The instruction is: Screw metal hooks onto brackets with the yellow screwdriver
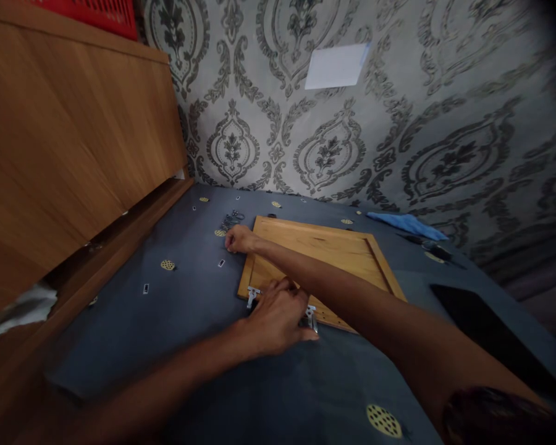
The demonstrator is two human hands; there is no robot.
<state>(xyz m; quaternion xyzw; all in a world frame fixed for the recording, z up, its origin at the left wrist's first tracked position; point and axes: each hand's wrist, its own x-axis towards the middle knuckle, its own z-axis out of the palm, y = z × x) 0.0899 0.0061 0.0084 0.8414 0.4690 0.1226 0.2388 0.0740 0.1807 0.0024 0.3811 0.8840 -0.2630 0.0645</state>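
Observation:
A framed wooden panel [324, 250] lies on the dark blue patterned cloth [199, 334]. Two metal hinges sit at its near edge, one [252, 296] left of my left hand and the other [311, 318] at that hand's right side. My left hand [280, 315] rests over the near edge between them, its thumb beside the right hinge; the fingertips are partly hidden. Reaching across the panel, my right hand [238, 239] is closed just past its left edge, near a small pile of screws [229, 222]. What its fingers hold, if anything, is too small to make out.
A wooden cabinet [83, 136] stands at the left, with a red basket [102, 15] on top. Along the right lie a blue cloth [408, 224], a dark tool [438, 250] and a black flat object [491, 334]. Patterned wallpaper covers the wall behind.

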